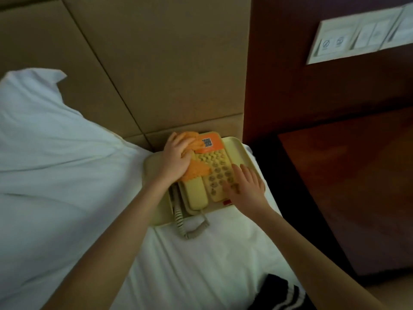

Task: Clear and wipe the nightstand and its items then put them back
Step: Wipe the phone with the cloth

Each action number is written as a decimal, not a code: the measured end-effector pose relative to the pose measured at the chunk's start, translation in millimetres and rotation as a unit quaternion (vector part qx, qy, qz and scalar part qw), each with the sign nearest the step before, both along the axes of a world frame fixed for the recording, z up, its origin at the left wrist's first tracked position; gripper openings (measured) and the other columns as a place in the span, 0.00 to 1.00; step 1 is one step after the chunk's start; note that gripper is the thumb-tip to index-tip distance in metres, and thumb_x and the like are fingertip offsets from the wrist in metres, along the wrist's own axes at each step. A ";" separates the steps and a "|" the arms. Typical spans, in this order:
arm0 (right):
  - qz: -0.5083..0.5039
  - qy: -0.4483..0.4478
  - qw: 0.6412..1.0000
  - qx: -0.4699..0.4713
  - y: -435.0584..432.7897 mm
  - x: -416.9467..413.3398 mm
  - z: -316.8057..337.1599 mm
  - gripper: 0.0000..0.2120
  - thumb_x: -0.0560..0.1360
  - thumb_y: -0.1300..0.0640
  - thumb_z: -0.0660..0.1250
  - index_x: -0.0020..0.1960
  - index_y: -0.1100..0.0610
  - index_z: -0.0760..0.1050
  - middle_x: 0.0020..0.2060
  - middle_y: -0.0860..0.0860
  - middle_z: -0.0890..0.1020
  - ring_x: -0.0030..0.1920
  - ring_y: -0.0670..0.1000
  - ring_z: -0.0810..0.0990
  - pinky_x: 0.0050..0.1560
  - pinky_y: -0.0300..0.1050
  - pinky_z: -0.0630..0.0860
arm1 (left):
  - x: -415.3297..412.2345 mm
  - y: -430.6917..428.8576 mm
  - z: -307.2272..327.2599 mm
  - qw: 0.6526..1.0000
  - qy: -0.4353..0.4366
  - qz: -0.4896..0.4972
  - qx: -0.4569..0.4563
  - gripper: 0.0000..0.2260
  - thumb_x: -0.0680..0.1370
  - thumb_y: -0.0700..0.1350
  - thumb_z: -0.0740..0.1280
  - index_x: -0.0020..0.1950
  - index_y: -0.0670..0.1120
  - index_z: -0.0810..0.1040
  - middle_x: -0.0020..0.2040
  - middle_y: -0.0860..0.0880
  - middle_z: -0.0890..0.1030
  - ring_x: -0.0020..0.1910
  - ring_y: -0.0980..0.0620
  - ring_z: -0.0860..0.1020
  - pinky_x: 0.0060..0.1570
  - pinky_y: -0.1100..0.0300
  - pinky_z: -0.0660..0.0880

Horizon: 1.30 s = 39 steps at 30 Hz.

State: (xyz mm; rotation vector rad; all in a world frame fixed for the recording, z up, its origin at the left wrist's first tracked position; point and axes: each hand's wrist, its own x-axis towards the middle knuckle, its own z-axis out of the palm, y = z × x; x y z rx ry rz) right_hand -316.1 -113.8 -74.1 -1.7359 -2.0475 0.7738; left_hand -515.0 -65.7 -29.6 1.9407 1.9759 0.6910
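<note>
The bed (201, 265) carries a cream tray (241, 151) at its head-end right corner, with 1 white pillow (44, 142) on the left.

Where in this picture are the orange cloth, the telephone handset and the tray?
orange cloth (196, 170), head view, on its lower flap lying over the handset.
telephone handset (196, 194), head view, on its bare lower end.
tray (234, 147), head view, on its bare far right corner.
</note>
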 end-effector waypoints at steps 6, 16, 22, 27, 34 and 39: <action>0.005 0.020 1.000 -0.003 -11.6 2.2 -27.7 0.30 0.78 0.41 0.53 0.75 0.44 0.44 0.72 0.49 0.61 0.73 0.49 0.55 0.71 0.50 0.49 | 22.7 -92.9 -25.7 0.939 0.189 -0.274 0.082 0.16 0.74 0.46 0.58 0.57 0.48 0.79 0.64 0.48 0.75 0.69 0.45 0.64 0.70 0.47 0.58; 0.027 0.031 0.998 -0.055 -10.0 8.0 -29.5 0.28 0.78 0.39 0.51 0.74 0.38 0.45 0.73 0.45 0.61 0.73 0.45 0.52 0.69 0.47 0.41 | -4.7 28.3 3.5 0.999 -0.012 0.028 -0.017 0.14 0.80 0.45 0.58 0.65 0.49 0.73 0.69 0.46 0.67 0.69 0.46 0.61 0.69 0.54 0.56; -0.195 0.032 0.980 -0.003 11.7 26.5 -17.2 0.18 0.79 0.55 0.55 0.68 0.56 0.65 0.63 0.55 0.71 0.66 0.59 0.64 0.61 0.50 0.58 | -0.4 -4.8 -5.4 0.998 0.025 -0.024 0.057 0.10 0.78 0.40 0.61 0.56 0.45 0.78 0.63 0.46 0.72 0.67 0.44 0.63 0.68 0.48 0.59; -0.133 0.069 0.984 -0.097 21.3 26.0 -12.5 0.26 0.74 0.66 0.55 0.71 0.59 0.58 0.65 0.60 0.63 0.57 0.62 0.71 0.55 0.51 0.72 | 9.6 -14.7 -2.7 0.996 0.046 -0.035 0.071 0.08 0.76 0.38 0.64 0.52 0.43 0.81 0.60 0.45 0.74 0.66 0.42 0.65 0.67 0.49 0.59; -0.109 0.152 0.980 -0.061 -26.4 51.8 -23.9 0.22 0.73 0.64 0.60 0.67 0.61 0.66 0.51 0.56 0.70 0.52 0.59 0.74 0.41 0.40 0.65 | 46.1 -95.1 -5.6 0.989 0.059 -0.073 0.110 0.12 0.73 0.44 0.60 0.43 0.41 0.82 0.53 0.44 0.79 0.60 0.40 0.70 0.62 0.46 0.66; -0.129 0.209 0.968 -0.056 -70.4 63.6 -35.3 0.30 0.73 0.70 0.53 0.74 0.53 0.58 0.54 0.52 0.69 0.50 0.50 0.72 0.42 0.35 0.69 | 73.2 -78.9 38.5 0.980 -0.127 0.031 0.151 0.09 0.76 0.40 0.57 0.40 0.46 0.76 0.41 0.55 0.73 0.45 0.58 0.70 0.50 0.69 0.65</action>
